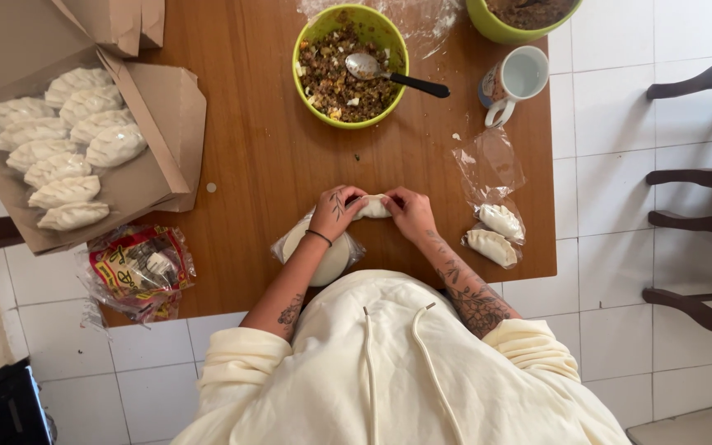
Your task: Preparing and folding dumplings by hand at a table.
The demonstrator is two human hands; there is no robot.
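Observation:
Both hands pinch a folded white dough pastry [373,208] just above the wooden table [249,165]. My left hand [335,213] grips its left end and my right hand [410,213] grips its right end. Under my left wrist lies a stack of round dough discs [323,255] in clear plastic. A green bowl of chopped filling [348,70] with a spoon [377,68] in it stands further back.
An open cardboard box [138,177] at the left holds several finished pastries [63,156]. Two more pastries [494,235] lie on clear plastic at the right. A white mug [514,81], a second green bowl [521,21], a crumpled wrapper [138,268] and dark chairs [702,198] surround the table.

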